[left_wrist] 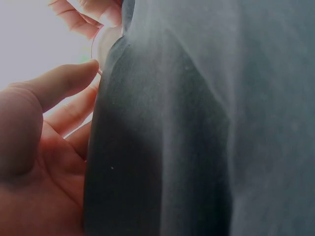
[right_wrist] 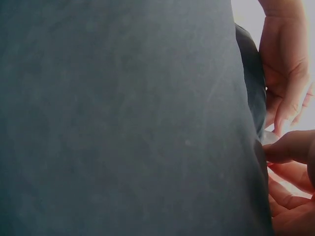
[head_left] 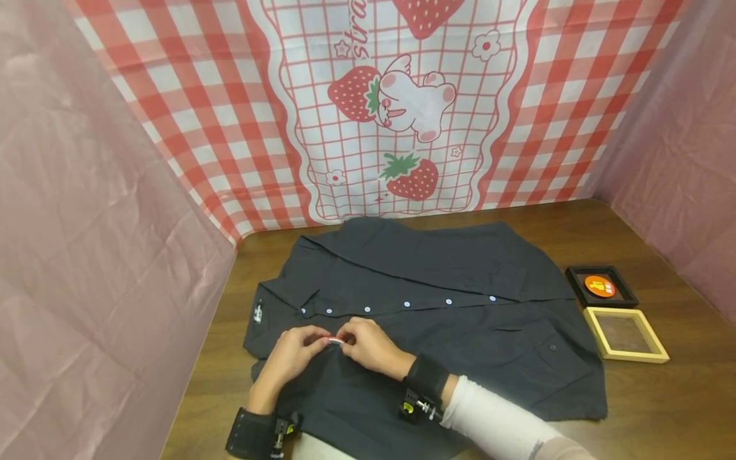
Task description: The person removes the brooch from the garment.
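A dark grey button-up shirt [head_left: 460, 351] lies sideways on the wooden table, its collar at the left and a row of pale buttons along its middle. Over its near front, my left hand [head_left: 290, 354] and right hand [head_left: 370, 345] meet at a small round disc with a red edge [head_left: 335, 340], like a pin badge. Thumb and fingers of each hand pinch it from either side. Seen from the left wrist, the whitish back of the disc [left_wrist: 105, 45] sits right at the fold of raised cloth [left_wrist: 133, 123]. In the right wrist view, cloth covers most of the picture.
To the right of the shirt are a black square frame [head_left: 575, 284] with an orange round badge [head_left: 600, 286] in it and a pale yellow frame [head_left: 604, 348]. A strawberry-print checked cloth [head_left: 230, 128] hangs behind; pink cloth [head_left: 103, 255] walls both sides.
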A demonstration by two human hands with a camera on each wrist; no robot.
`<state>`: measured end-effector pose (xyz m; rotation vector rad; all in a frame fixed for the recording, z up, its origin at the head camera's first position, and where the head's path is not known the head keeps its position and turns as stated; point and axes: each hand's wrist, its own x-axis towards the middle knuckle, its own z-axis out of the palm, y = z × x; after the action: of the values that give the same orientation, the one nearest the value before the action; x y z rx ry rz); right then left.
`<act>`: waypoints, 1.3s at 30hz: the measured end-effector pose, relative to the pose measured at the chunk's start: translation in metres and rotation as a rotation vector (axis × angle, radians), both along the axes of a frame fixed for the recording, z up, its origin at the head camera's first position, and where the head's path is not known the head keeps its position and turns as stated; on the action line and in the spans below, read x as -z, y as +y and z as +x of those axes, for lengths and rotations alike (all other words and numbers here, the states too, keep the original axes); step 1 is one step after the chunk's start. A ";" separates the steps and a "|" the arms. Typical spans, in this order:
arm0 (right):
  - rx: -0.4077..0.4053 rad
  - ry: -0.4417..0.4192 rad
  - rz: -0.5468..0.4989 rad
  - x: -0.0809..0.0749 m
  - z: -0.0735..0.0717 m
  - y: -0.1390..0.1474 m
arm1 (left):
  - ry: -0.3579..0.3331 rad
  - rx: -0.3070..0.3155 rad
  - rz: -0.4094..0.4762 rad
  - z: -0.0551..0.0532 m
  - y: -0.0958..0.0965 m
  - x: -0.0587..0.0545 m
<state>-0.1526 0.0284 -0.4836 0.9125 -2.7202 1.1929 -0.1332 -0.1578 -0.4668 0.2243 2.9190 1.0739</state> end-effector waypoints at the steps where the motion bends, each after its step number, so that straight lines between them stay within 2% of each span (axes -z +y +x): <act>1: 0.000 0.004 -0.001 0.000 0.000 0.001 | 0.001 0.004 0.004 0.000 0.000 0.000; 9: -0.006 0.051 -0.014 0.002 -0.004 0.004 | -0.005 0.011 0.021 -0.002 0.001 -0.001; 22: 0.009 0.030 -0.052 0.002 -0.005 0.005 | -0.008 0.006 0.045 0.000 0.003 -0.003; 28: 0.038 0.043 -0.066 0.002 -0.005 0.006 | 0.004 0.007 0.068 0.000 0.006 -0.004; 39: 0.035 0.053 -0.079 -0.002 -0.005 0.010 | 0.008 0.001 0.094 -0.001 0.010 -0.003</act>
<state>-0.1576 0.0384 -0.4813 0.8705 -2.6166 1.2424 -0.1337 -0.1481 -0.4642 0.2318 2.8778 1.2150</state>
